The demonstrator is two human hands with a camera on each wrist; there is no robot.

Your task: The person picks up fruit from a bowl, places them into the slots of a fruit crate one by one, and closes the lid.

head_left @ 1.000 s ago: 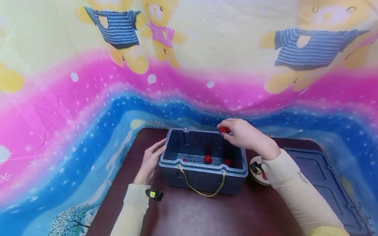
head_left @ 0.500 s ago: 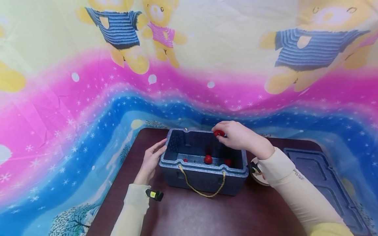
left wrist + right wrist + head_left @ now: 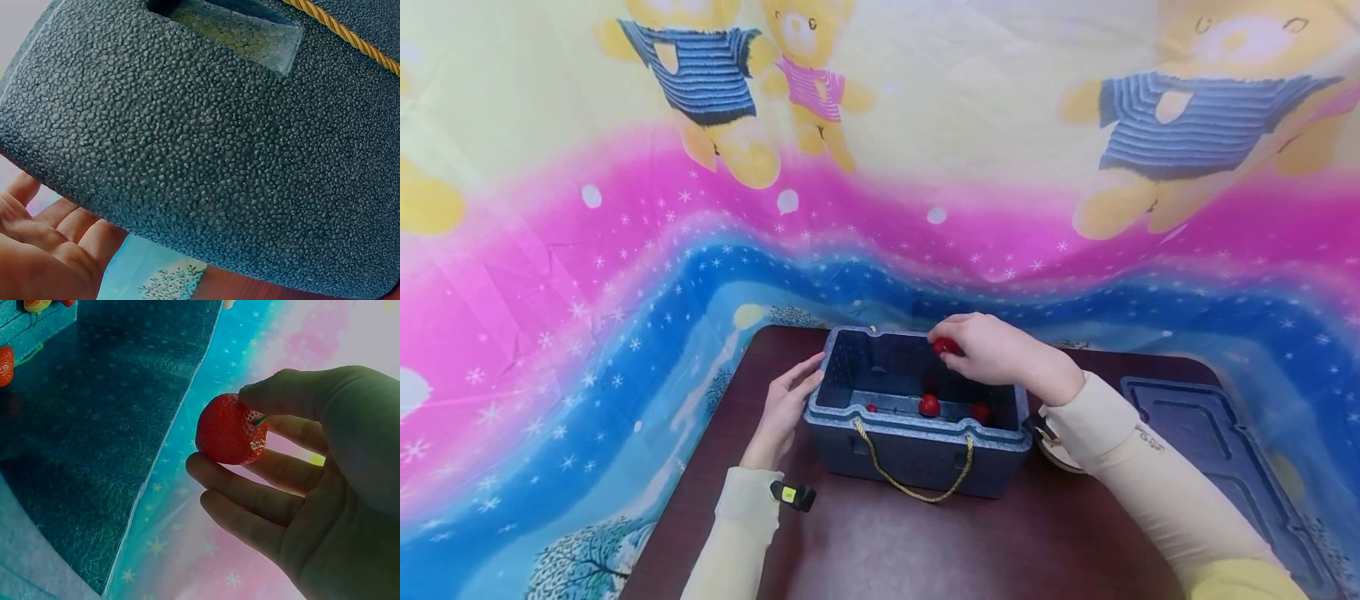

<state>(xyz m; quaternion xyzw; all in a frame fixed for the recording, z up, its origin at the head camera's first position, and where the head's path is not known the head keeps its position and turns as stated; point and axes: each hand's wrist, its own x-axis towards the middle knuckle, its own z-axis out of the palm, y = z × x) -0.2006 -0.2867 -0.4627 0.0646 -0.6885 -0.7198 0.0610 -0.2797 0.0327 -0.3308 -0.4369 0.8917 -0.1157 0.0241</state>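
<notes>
My right hand pinches a small round red fruit with a thin green stem and dimpled skin, between thumb and fingers. It holds the fruit over the far side of a dark grey foam box, near the rim. Inside the box lie a red fruit near the middle, another red fruit at the right and a small red piece at the left. My left hand rests against the box's left end, its fingers extended along the wall; in the left wrist view, the fingertips pass behind the edge.
A gold rope handle hangs on the box's near side. Right of the box, a round white dish is partly hidden by my right sleeve. The grey lid lies farther right on the dark red table. A printed cloth hangs behind.
My right hand has moved left and slightly down with the red fruit, from the box's far right rim to over its opening. The left hand has stayed in place.
</notes>
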